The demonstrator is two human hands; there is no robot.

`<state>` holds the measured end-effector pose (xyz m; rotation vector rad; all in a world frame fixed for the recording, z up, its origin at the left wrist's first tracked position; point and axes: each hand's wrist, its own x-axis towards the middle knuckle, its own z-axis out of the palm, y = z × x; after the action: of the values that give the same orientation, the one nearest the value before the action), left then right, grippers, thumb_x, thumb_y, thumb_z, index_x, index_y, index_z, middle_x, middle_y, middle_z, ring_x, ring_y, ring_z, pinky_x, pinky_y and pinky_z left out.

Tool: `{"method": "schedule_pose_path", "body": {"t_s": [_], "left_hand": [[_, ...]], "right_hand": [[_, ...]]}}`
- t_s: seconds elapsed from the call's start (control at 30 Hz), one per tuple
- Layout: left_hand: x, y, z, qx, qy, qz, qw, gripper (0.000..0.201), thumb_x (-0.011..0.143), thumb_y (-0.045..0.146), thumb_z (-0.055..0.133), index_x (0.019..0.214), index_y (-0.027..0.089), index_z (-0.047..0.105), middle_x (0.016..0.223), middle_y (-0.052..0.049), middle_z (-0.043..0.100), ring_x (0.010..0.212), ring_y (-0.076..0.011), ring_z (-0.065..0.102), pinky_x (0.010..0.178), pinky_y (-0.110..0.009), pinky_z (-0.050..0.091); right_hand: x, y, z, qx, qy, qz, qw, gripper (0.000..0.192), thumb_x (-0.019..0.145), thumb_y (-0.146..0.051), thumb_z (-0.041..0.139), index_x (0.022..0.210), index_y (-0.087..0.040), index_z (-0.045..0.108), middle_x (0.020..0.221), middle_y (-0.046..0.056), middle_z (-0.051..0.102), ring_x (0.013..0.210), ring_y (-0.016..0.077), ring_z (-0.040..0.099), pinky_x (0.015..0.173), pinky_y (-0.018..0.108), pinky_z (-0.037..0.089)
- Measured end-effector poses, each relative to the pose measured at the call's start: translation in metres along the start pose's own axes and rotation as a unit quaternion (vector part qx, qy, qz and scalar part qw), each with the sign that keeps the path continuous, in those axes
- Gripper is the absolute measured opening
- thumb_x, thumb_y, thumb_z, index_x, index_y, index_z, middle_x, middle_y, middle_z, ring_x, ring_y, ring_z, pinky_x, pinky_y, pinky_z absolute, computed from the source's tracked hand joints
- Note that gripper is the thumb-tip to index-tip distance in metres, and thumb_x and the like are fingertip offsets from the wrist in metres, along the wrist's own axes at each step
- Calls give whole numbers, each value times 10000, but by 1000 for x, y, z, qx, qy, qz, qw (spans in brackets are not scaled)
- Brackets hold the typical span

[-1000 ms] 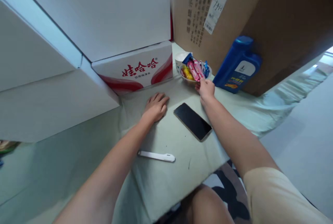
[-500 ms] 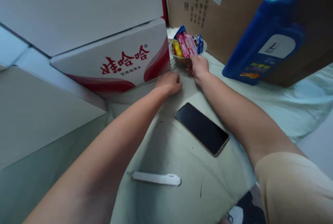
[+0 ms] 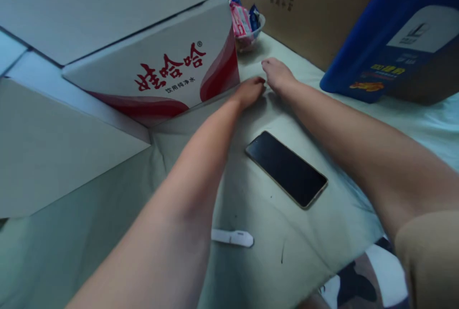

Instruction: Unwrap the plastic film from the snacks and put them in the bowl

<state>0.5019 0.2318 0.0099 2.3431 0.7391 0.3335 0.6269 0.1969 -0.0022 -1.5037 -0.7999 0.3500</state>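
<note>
Both bare forearms stretch forward over the pale green cloth (image 3: 251, 270), the left hand (image 3: 251, 91) lying palm down with loosely curled fingers beside the glossy white carton with red lettering (image 3: 161, 79), the right hand (image 3: 276, 73) flat and relaxed just beside it, neither grasping anything. Past the fingertips, near but apart, a small bowl (image 3: 258, 26) of shiny wrapped sweets stands between that carton and a matte brown cardboard box (image 3: 304, 7). A blue plastic bottle (image 3: 394, 41) looms right; a flat black phone (image 3: 287, 169) and slim white pen-like tool (image 3: 233, 237) lie nearer.

Red-and-white box (image 3: 168, 79), blue jug (image 3: 394, 46) — black phone (image 3: 287, 169)
</note>
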Motion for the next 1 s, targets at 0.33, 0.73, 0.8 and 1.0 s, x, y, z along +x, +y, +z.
{"method": "schedule_pose_path", "body": {"t_s": [0.33,0.73,0.8,1.0], "left_hand": [[-287,22,-56,-337,368,-105,860,222,852,219,622,1051,195,715,1105,-81,761,1074,-210,709,1023,-346,512],[-525,-48,-151,-477,586,-272,595,213,779,226,630,973,203,711,1218,-94,735,1220,-238,659,1012,-343,487],[-551,-61,-156,-513,590,-269,562,211,764,248,632,950,198,718,1139,-82,741,1145,-229,669,947,-326,484],[-586,-89,-158,-578,578,-283,503,229,717,279,637,910,191,726,1008,-42,728,1008,-185,644,891,-300,427]], "right_hand": [[-258,-109,-40,-31,-292,-74,953,82,898,-284,606,951,-240,651,797,24,723,737,190,708,709,318,552],[-433,-219,162,-21,-566,-207,798,120,909,-238,518,933,-219,634,845,38,746,771,169,716,728,287,541],[-449,-230,211,-29,-580,-223,783,151,913,-248,490,929,-214,637,850,48,747,759,177,707,711,293,526],[-469,-273,394,-96,-529,-287,793,177,929,-185,469,911,-220,642,900,55,741,858,218,694,811,343,519]]}}
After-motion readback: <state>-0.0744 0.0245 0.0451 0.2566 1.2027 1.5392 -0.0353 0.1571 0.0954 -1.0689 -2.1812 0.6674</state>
